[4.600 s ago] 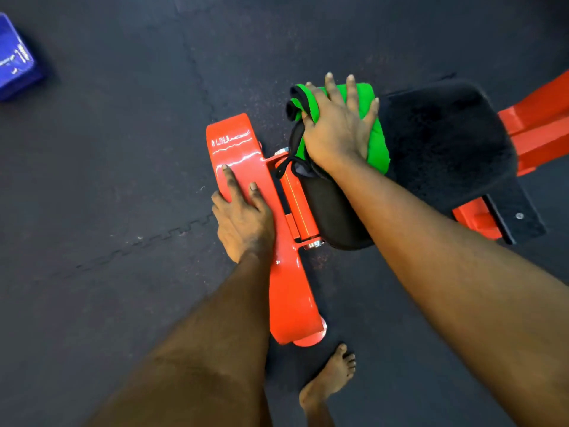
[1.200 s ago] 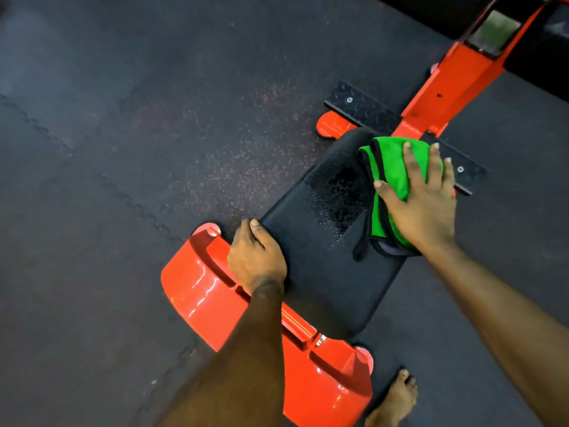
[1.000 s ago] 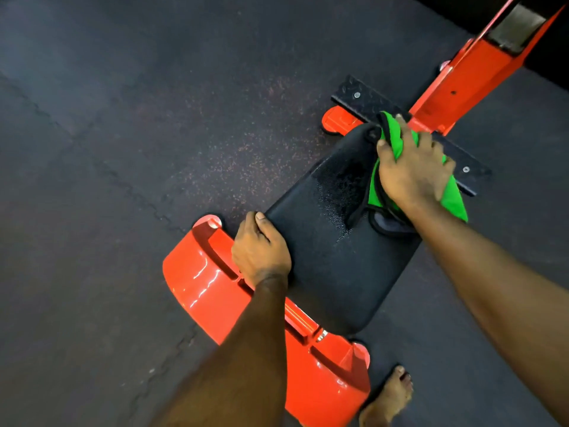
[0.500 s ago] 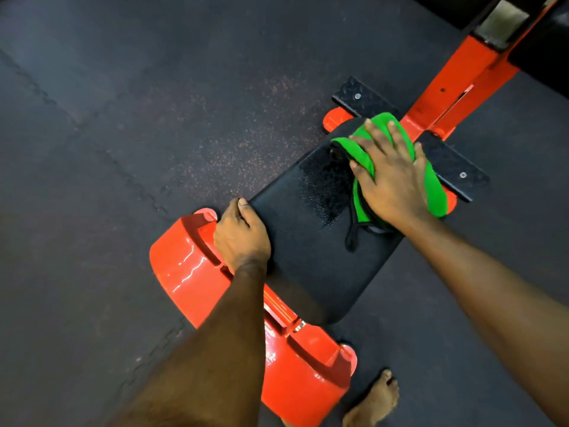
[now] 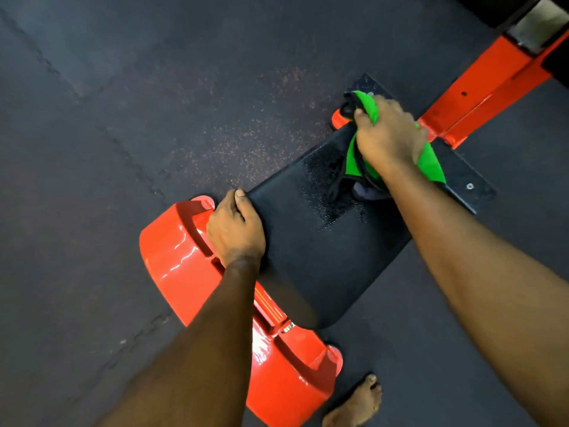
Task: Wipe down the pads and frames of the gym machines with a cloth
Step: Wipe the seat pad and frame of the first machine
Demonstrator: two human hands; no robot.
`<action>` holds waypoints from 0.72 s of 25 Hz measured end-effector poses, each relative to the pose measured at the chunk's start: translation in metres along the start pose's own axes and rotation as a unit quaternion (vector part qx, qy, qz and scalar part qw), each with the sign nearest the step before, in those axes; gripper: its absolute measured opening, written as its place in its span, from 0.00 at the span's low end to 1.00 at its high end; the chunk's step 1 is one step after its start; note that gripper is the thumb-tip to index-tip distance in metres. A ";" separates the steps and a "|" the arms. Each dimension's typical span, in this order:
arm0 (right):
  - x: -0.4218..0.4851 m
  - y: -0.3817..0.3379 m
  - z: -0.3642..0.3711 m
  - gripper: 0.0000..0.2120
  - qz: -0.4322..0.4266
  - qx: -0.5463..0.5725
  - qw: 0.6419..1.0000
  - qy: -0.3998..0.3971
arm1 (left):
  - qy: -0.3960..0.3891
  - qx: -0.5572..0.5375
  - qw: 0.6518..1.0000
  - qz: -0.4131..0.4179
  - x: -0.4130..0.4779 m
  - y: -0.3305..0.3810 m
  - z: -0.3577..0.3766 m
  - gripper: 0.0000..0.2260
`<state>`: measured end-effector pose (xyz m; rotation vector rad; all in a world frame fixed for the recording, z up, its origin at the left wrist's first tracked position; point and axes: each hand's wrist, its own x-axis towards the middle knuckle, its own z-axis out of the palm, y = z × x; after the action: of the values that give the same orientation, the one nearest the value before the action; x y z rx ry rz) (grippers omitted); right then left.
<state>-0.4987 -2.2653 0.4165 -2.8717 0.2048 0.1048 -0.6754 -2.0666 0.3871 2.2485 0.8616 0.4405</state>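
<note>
- The right hand (image 5: pixel 389 140) is closed tight around a green cloth (image 5: pixel 431 163) — the fingers curl over it and bunch it up.
- The cloth has a dark edge. One end pokes out past the fingers at the top. Another end sticks out beside the wrist.
- The hand and the cloth sit on the far end of a black pad (image 5: pixel 311 260), close to where the pad meets a black plate (image 5: pixel 462 171).
- The pad is long and flat, with round corners. It runs from near the person up toward the top right.
- A wet patch (image 5: pixel 323 183) of tiny shiny drops lies on the pad, just left of the cloth.
- The left hand (image 5: pixel 235 231) grips the near left corner of the pad. The thumb lies on top, and the fingers curl down over the edge, right next to the orange frame (image 5: pixel 172 260).
- The orange frame is a wide, shiny piece that goes across the near end of the pad.
- An orange beam (image 5: pixel 486 97) slants away at the top right, past the black plate.
- The black plate has a small bolt (image 5: pixel 470 186) near its right end.
- The floor (image 5: pixel 123 118) is made of dark mats with wiggly joins — there are small red specks on it near the pad.
- A bare foot (image 5: pixel 357 402) stands on the floor at the bottom, just beside the orange frame.
</note>
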 end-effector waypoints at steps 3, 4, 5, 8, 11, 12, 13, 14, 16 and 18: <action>-0.004 -0.017 0.005 0.22 -0.179 -0.031 0.983 -0.030 | -0.001 0.005 1.000 -0.006 -0.003 0.003 -0.002 0.14; -0.013 -0.014 0.004 0.21 -0.241 -0.019 0.969 -0.043 | -0.002 0.005 1.000 -0.007 -0.003 0.005 -0.003 0.14; -0.023 -0.007 0.003 0.21 -0.293 -0.001 0.954 -0.058 | -0.001 0.006 1.000 -0.009 -0.003 0.006 -0.003 0.15; -0.061 0.033 -0.003 0.20 -0.356 0.037 0.932 -0.054 | -0.007 0.016 1.000 -0.015 -0.002 0.007 -0.004 0.16; -0.082 0.077 -0.009 0.22 -0.292 0.057 0.955 -0.017 | -0.007 0.016 1.000 -0.013 -0.002 0.004 -0.002 0.17; -0.080 0.082 -0.011 0.23 -0.261 0.060 0.963 -0.013 | -0.003 0.012 1.000 -0.011 -0.001 0.003 -0.002 0.17; -0.073 0.080 -0.011 0.23 -0.228 0.053 0.972 -0.011 | 0.000 0.008 1.000 -0.009 -0.002 0.002 -0.002 0.16; -0.064 0.073 -0.010 0.24 -0.189 0.037 0.981 -0.009 | 0.003 0.002 1.000 -0.009 -0.002 0.002 -0.001 0.16; -0.039 0.045 -0.004 0.24 -0.104 0.021 0.994 -0.006 | 0.005 -0.003 1.000 -0.011 -0.002 0.001 -0.001 0.16; -0.017 0.015 0.001 0.24 -0.058 0.028 0.998 -0.017 | 0.005 -0.007 1.000 -0.010 -0.003 0.001 -0.001 0.16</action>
<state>-0.5178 -2.2776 0.4136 -2.8162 0.0324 0.1244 -0.6777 -2.0687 0.3883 2.2238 0.8826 0.4466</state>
